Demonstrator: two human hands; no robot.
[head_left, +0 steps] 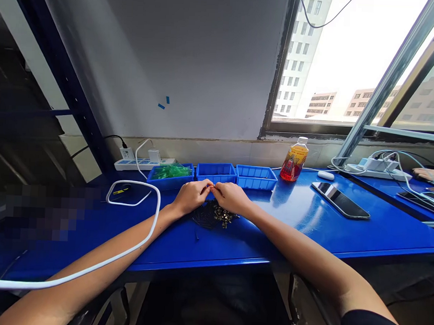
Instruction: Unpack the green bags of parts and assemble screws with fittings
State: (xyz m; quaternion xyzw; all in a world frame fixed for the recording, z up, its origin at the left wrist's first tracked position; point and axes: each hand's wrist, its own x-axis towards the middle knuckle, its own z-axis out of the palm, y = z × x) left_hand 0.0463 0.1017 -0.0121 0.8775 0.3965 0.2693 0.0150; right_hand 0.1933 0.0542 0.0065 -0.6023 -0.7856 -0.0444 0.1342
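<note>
My left hand (193, 196) and my right hand (230, 195) meet fingertip to fingertip just in front of the blue bins. Both are closed in a pinch, and whatever sits between the fingers is too small to name. Beneath them on the blue table lies a heap of small brass-coloured metal parts (224, 217). To its left spreads a pile of thin dark pieces (204, 215), with one dark piece (197, 236) apart from it nearer the front edge.
Behind my hands stand a left bin (170, 182) with green plastic, a middle bin (216, 171) and a right bin (256, 178). A drink bottle (294, 160) and a phone (340, 199) are to the right. A white cable (156, 212) loops over my left forearm. Another person's hand (430, 175) shows far right.
</note>
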